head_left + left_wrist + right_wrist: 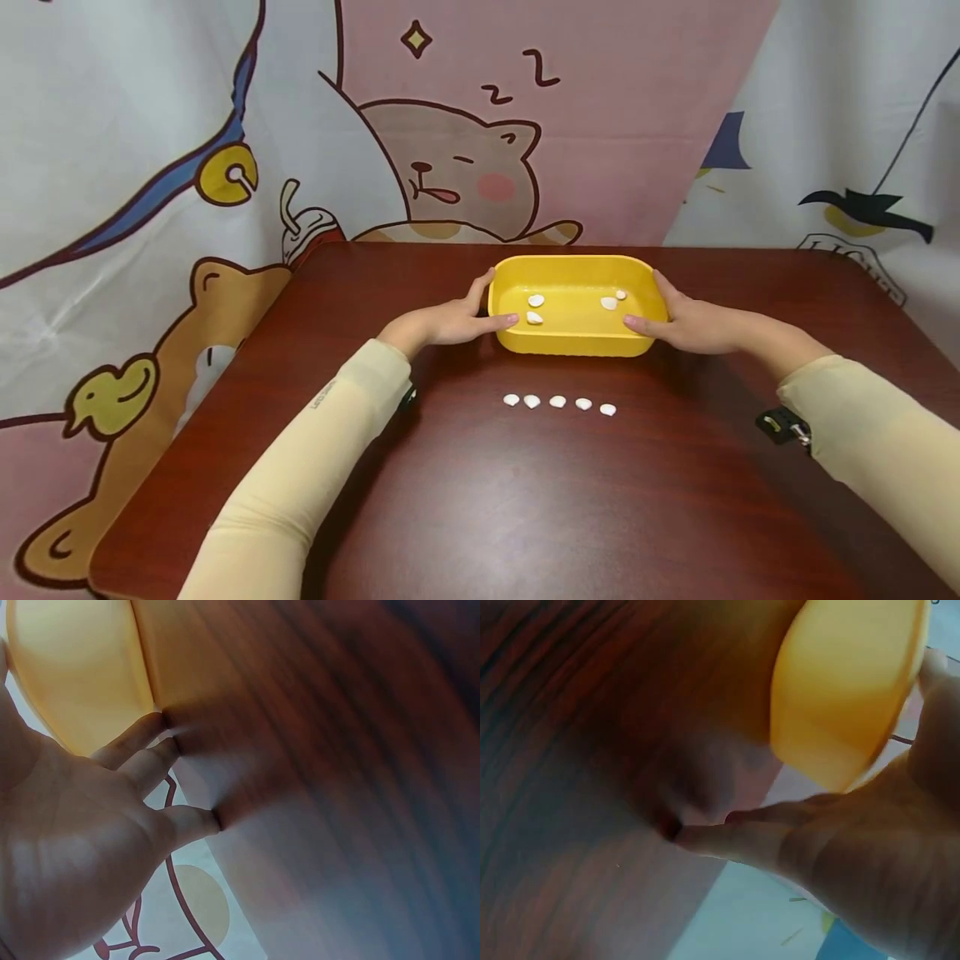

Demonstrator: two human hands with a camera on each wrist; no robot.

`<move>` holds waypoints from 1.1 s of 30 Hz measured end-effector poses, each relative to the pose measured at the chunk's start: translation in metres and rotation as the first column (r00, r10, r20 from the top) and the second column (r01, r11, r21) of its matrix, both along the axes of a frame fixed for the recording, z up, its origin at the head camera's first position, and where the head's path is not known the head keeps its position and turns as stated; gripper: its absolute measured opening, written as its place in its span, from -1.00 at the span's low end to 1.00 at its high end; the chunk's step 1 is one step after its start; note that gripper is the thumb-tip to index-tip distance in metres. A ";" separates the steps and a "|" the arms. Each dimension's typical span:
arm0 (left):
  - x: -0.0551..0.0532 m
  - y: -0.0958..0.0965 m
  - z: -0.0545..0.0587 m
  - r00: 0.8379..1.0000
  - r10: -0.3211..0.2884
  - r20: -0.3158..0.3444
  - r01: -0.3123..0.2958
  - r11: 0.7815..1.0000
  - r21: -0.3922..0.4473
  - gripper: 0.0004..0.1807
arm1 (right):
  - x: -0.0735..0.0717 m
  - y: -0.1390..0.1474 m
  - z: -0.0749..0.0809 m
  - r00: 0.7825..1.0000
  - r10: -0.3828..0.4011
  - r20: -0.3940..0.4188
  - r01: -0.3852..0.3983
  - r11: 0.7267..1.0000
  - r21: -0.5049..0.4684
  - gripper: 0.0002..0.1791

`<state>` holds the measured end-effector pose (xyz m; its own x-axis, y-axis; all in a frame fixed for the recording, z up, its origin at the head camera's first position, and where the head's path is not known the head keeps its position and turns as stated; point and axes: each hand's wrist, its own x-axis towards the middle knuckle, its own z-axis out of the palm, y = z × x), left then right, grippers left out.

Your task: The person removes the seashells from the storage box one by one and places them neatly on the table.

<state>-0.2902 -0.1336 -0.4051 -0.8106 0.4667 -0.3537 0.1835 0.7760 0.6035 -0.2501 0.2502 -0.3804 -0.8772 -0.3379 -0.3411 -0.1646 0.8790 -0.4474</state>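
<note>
A yellow plastic basin (pixel 577 343) is held at its two ends toward the back of the table. My left hand (pixel 459 320) grips its left end, thumb over the rim; the left wrist view shows the lower fingers (pixel 150 761) reaching down to the tabletop beside it. The right end is gripped by my right hand (pixel 697 323), its thumb also over the rim. Inside lie several small white shells, including a shell (pixel 536 301) at the left and a shell (pixel 608 303) at the right. In front of the basin, several white shells (pixel 557 402) form a row.
The dark reddish-brown table (pixel 480 500) has its back edge just beyond the basin. Behind it hangs a cloth (pixel 600 125) with cartoon animals. Dark devices (pixel 782 425) are strapped at the wrists.
</note>
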 end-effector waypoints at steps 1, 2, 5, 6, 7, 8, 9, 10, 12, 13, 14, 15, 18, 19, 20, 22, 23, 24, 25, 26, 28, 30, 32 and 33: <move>0.000 0.000 0.000 1.000 0.000 -0.003 0.000 1.000 -0.003 0.31 | -0.001 0.000 -0.002 1.000 -0.002 0.022 0.002 1.000 -0.001 0.36; 0.000 0.000 0.000 1.000 0.000 -0.008 0.000 1.000 -0.005 0.31 | -0.003 -0.001 -0.003 0.999 -0.004 0.040 0.003 1.000 0.004 0.37; 0.001 0.001 0.002 1.000 0.002 -0.020 -0.002 1.000 -0.001 0.31 | -0.004 0.000 -0.003 0.998 -0.004 0.063 0.002 1.000 0.029 0.42; 0.001 0.001 0.003 1.000 0.005 -0.022 -0.005 1.000 0.001 0.30 | -0.004 0.000 -0.002 0.998 -0.003 0.065 0.000 0.999 0.036 0.44; 0.001 0.002 0.003 1.000 0.006 -0.024 -0.006 1.000 0.004 0.29 | -0.004 0.000 -0.001 0.998 -0.002 0.067 -0.001 0.999 0.038 0.46; 0.002 0.002 0.004 1.000 0.008 -0.024 -0.008 1.000 0.004 0.29 | -0.004 0.000 0.000 0.998 -0.001 0.068 -0.001 0.999 0.037 0.47; 0.002 0.001 0.005 1.000 0.009 -0.019 -0.009 1.000 0.005 0.29 | -0.004 -0.001 0.000 0.998 -0.001 0.068 -0.001 0.999 0.033 0.48; 0.002 0.001 0.005 1.000 0.009 -0.018 -0.009 1.000 0.004 0.29 | -0.003 -0.001 0.000 0.998 -0.001 0.066 -0.002 1.000 0.031 0.49; 0.003 0.001 0.007 1.000 0.002 -0.011 -0.002 1.000 0.002 0.30 | -0.003 -0.002 0.000 0.998 -0.007 0.070 0.006 1.000 0.014 0.51; 0.003 0.001 0.007 1.000 -0.004 -0.010 0.004 1.000 0.003 0.30 | -0.002 -0.002 0.000 0.997 -0.011 0.078 0.011 1.000 0.000 0.51; 0.003 0.001 0.008 1.000 -0.011 -0.009 0.012 1.000 0.004 0.31 | -0.002 -0.003 -0.001 0.996 -0.015 0.088 0.016 1.000 -0.014 0.52; 0.003 0.002 0.008 1.000 -0.020 -0.011 0.020 1.000 0.006 0.32 | -0.001 -0.003 -0.002 0.995 -0.019 0.097 0.022 0.999 -0.027 0.53; 0.001 0.005 0.011 0.998 -0.044 -0.048 0.045 0.999 0.026 0.34 | 0.000 -0.002 -0.003 0.990 -0.034 0.137 0.044 0.996 -0.073 0.55; 0.000 0.005 0.012 0.996 -0.050 -0.073 0.053 0.998 0.033 0.33 | -0.001 -0.003 -0.003 0.988 -0.035 0.151 0.048 0.995 -0.083 0.55; -0.001 0.006 0.013 0.993 -0.057 -0.104 0.061 0.997 0.037 0.32 | -0.002 -0.004 -0.003 0.986 -0.037 0.163 0.053 0.994 -0.091 0.56; -0.003 0.009 0.017 0.980 -0.076 -0.185 0.087 0.995 0.047 0.28 | -0.003 -0.005 -0.003 0.983 -0.042 0.179 0.061 0.993 -0.099 0.56; -0.004 0.013 0.020 0.967 -0.093 -0.236 0.106 0.994 0.039 0.26 | -0.004 -0.005 -0.003 0.982 -0.044 0.185 0.064 0.993 -0.102 0.56; -0.005 0.017 0.023 0.951 -0.116 -0.287 0.127 0.992 0.020 0.22 | -0.004 -0.005 -0.003 0.981 -0.047 0.190 0.068 0.992 -0.105 0.56; -0.006 0.022 0.027 0.932 -0.141 -0.333 0.148 0.989 -0.005 0.18 | -0.004 -0.005 -0.003 0.981 -0.049 0.190 0.070 0.992 -0.105 0.56; -0.007 0.027 0.030 0.911 -0.169 -0.376 0.169 0.985 -0.035 0.12 | -0.004 -0.005 -0.002 0.980 -0.051 0.191 0.072 0.992 -0.106 0.56; -0.009 0.038 0.036 0.863 -0.241 -0.444 0.208 0.971 -0.122 -0.04 | -0.004 -0.005 -0.002 0.980 -0.053 0.191 0.074 0.991 -0.107 0.56; -0.011 0.049 0.040 0.825 -0.317 -0.467 0.248 0.947 -0.204 -0.21 | -0.003 -0.004 -0.002 0.980 -0.056 0.192 0.077 0.991 -0.106 0.56; -0.012 0.059 0.042 0.799 -0.382 -0.464 0.279 0.920 -0.276 -0.36 | -0.002 -0.004 -0.002 0.980 -0.059 0.190 0.080 0.992 -0.101 0.56; -0.013 0.062 0.042 0.789 -0.413 -0.456 0.293 0.904 -0.312 -0.42 | -0.002 -0.004 -0.002 0.980 -0.062 0.189 0.081 0.992 -0.099 0.56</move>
<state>-0.3031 -0.0713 -0.3636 -0.6938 0.7166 -0.0712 0.6981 0.6936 0.1777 -0.2517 0.2457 -0.3823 -0.8252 -0.3194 -0.4659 -0.0086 0.8318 -0.5550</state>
